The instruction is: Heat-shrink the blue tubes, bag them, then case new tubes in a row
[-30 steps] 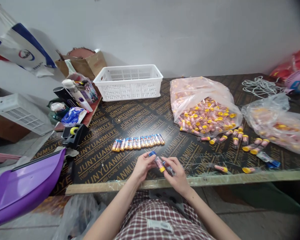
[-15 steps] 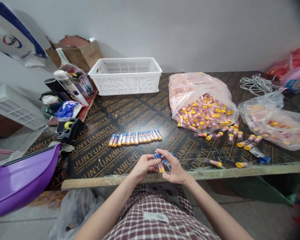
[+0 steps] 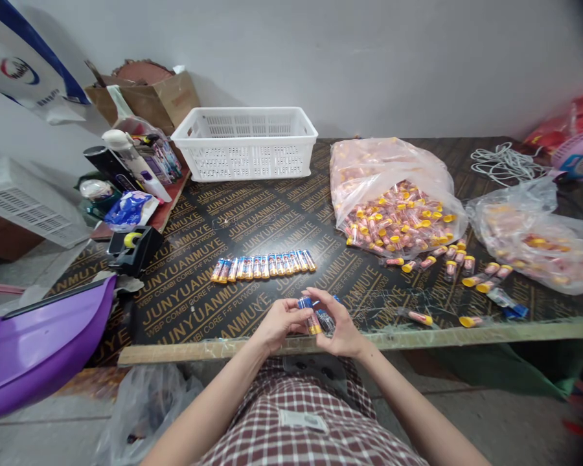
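Observation:
Between my two hands, close to the table's front edge, is a small tube (image 3: 311, 317) with a blue upper part and a yellow end, tilted slightly. My left hand (image 3: 282, 323) pinches it from the left between thumb and fingers. My right hand (image 3: 341, 327) curves round its other side, index fingertip by the blue top and thumb by the yellow end. Clear wrappers with blue ends (image 3: 326, 318) show inside the curve of my right hand; whether it grips them is unclear. Ahead lies a row of several blue-and-yellow wrapped tubes (image 3: 265, 265), side by side.
A white plastic basket (image 3: 250, 158) stands against the wall. Right of it, an open bag (image 3: 393, 158) spills yellow-capped tubes (image 3: 451, 270); another bag (image 3: 568, 236) lies farther right. Blue-ended wrappers (image 3: 510, 304) lie near the edge. At left are a tape dispenser (image 3: 138, 252) and purple dustpan (image 3: 53, 349).
The view has shifted slightly. The tube's lower part now looks darker and patterned, where it was plainer pink before. My hands keep nearly the same position.

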Demonstrator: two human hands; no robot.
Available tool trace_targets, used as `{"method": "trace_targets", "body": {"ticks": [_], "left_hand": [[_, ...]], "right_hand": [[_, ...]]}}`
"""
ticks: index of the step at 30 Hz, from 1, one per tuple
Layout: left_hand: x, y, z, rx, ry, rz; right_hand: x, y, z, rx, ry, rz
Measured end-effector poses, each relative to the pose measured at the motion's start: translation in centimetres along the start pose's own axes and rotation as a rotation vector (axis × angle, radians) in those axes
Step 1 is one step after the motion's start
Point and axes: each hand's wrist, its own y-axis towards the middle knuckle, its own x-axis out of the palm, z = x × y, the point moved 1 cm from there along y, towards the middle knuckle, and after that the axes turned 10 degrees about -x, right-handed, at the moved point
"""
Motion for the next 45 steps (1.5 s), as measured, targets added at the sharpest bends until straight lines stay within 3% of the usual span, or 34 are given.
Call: {"method": "trace_targets", "body": {"ticks": [11, 16, 19, 24, 27, 31, 33, 35, 38, 41, 45], "left_hand": [[-0.1, 0.2, 0.1, -0.006, -0.027, 0.005], [-1.0, 1.8, -0.1, 0.029, -0.066, 0.11], [-1.8, 3.4, -0.9, 0.125, 0.168, 0.261], [-1.2, 5.2, -2.0, 0.281, 0.915, 0.474], [-0.3, 5.6, -2.3, 0.261, 1.199, 0.557], [0.4, 5.9, -2.5, 0.224, 1.316, 0.567], [0.3, 6.1, -2.5, 0.214, 1.304, 0.558], [0.1, 6.1, -2.5, 0.201, 1.272, 0.551], [0.0, 6.1, -2.4, 0.196, 1.241, 0.548], [-0.1, 6.2, -2.4, 0.213, 1.241, 0.548], [-0.2, 6.4, -2.5, 0.216, 1.216, 0.573]], "right_hand": [[0.1, 0.2, 0.1, 0.01, 0.021, -0.011], [-1.7, 3.2, 2.4, -0.071, -0.109, -0.049], [-3.5, 6.3, 5.8, -0.099, -0.225, -0.017], [-4.6, 9.6, 11.2, -0.098, -0.334, -0.086], [-4.1, 9.7, 12.4, -0.098, -0.364, -0.154], [-3.8, 8.8, 12.1, -0.087, -0.406, -0.212], [-4.6, 8.5, 11.9, -0.04, -0.484, -0.189], [-6.3, 8.5, 12.2, 0.064, -0.659, -0.09], [-10.0, 9.1, 13.5, 0.35, -1.026, 0.09], [-13.2, 10.1, 14.8, 0.574, -1.193, 0.053], [-14.6, 10.9, 15.5, 0.615, -1.209, -0.029]]}}
